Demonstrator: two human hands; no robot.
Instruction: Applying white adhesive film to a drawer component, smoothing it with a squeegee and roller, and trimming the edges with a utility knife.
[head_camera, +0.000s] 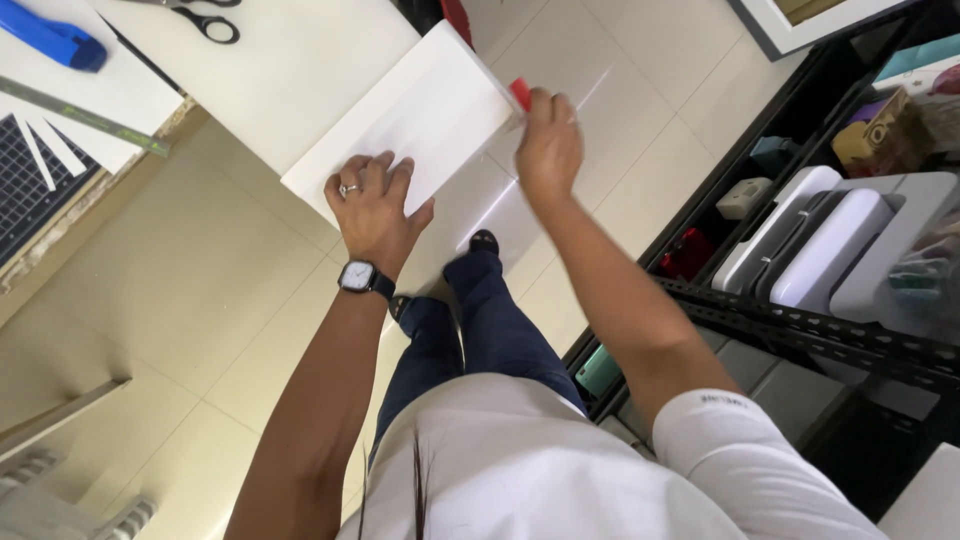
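Left hand (375, 205) open, flat on the white board (420, 120); right hand (548, 145) closed on the red cutter (520, 93) at its edge — press firmly, cut slowly.

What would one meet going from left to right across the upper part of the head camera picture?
Blue tool → metal ruler → scissors → left hand flat on the white board → right hand holding a small red thing → black shelf rack with white cases.

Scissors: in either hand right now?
No. The scissors lie on the white table, apart from both hands; the left hand presses on the white board, and the right hand holds a small red tool.
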